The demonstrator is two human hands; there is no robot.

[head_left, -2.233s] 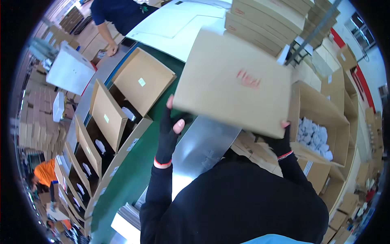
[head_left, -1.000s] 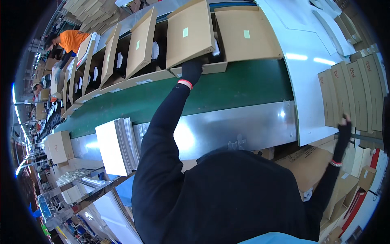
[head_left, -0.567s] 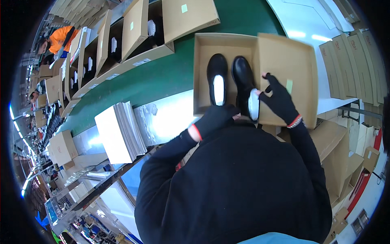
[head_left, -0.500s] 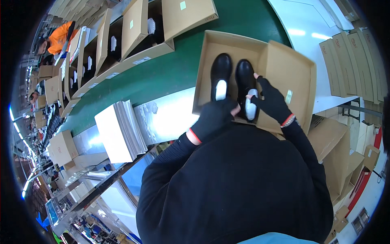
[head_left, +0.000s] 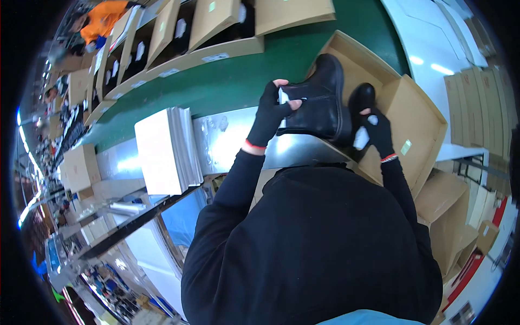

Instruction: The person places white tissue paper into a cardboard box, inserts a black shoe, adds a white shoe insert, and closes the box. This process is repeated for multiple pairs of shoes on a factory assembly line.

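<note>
At the left edge of the steel desk [head_left: 227, 141] lay a stack of white sheets [head_left: 162, 149], untouched and in the same place as in the earlier frames. The left hand [head_left: 269, 114], in a black fingerless glove, gripped a black ankle boot [head_left: 319, 103] by its shaft opening, fingers [head_left: 281, 84] curled over the rim and thumb pressed against the side. Half a second earlier both boots lay flat inside the open cardboard box [head_left: 411, 124]; the nearer boot was now lifted clear and held above the box's near-left corner, which suggests it was being handled for inspection or stuffing. The second boot [head_left: 362, 97] remained in the box. The right hand [head_left: 374, 132], also gloved, pinched a wad of white paper [head_left: 360, 139] just beside the raised boot's heel. Behind the desk ran the green conveyor [head_left: 216, 84] carrying further open boxes.
</note>
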